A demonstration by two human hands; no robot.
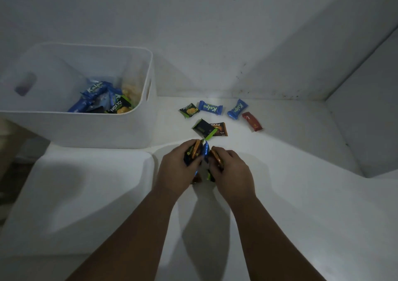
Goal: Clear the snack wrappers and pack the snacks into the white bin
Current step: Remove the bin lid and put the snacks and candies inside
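The white bin (90,129) stands at the left on the white surface, holding several blue, black and orange snack packets (101,99). My left hand (178,168) and my right hand (230,170) meet in the middle, each gripping part of a bunch of snack packets (202,151) in black, orange, green and blue. Beyond the hands lie loose snacks: a black-green Nextar packet (189,110), two blue Kalpa packets (210,107) (237,109), a red packet (252,121), a black-green packet (204,129) and a black-orange Nextar packet (219,129).
White walls close off the back and the right side, meeting in a corner at the far right (325,99). The surface has a raised rounded section (86,194) in front of the bin. The bin's left end overhangs a dark gap (13,151).
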